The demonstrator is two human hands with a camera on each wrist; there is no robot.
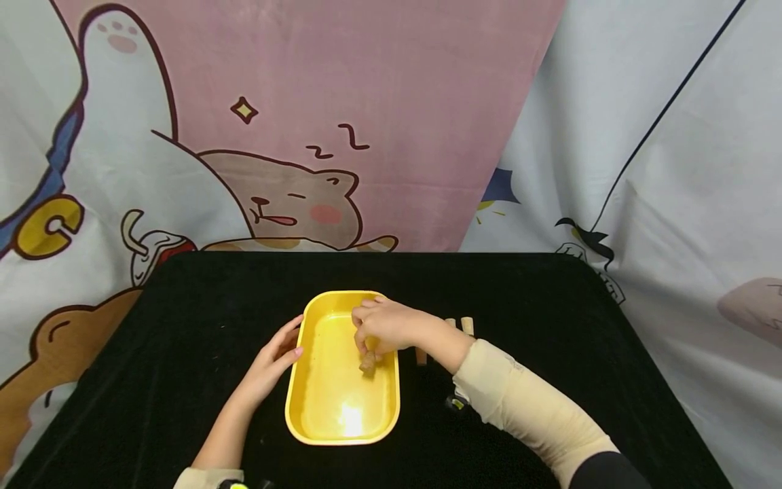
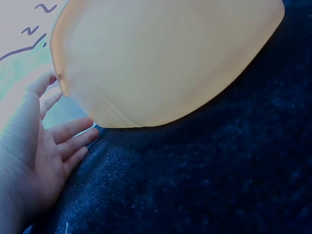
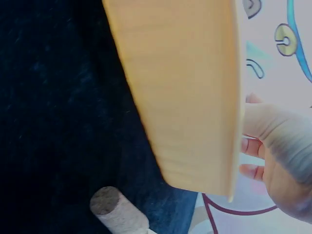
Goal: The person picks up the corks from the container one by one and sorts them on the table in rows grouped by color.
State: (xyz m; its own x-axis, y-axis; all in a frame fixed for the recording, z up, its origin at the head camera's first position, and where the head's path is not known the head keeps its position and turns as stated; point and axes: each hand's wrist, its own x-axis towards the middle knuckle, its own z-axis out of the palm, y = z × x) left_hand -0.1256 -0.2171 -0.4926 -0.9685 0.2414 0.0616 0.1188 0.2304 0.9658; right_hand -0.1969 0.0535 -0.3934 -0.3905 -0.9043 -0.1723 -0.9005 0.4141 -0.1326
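A yellow plastic tray [image 1: 343, 435] sits on the black cloth. My left hand [image 1: 275, 356] is at its left side, with extended fingertips touching the rim and outer wall. In the left wrist view, the left hand's [image 2: 46, 141] fingers are spread against the tray's wall [image 2: 161, 63]. My right hand [image 1: 387, 326] reaches over the right rim and pinches a small brown wooden-looking piece [image 1: 368, 365] low inside the tray. The right wrist view shows the right hand [image 3: 280, 156] behind the tray wall [image 3: 185, 97], which hides the pinched piece.
Right of the tray, partly behind the right forearm, stand pale cylinders [image 1: 467, 326] and a reddish-brown piece [image 1: 421, 356]. A cork-like cylinder [image 3: 119, 209] shows beside the tray in the right wrist view. A printed curtain [image 1: 427, 122] hangs behind the black-covered table [image 1: 519, 292].
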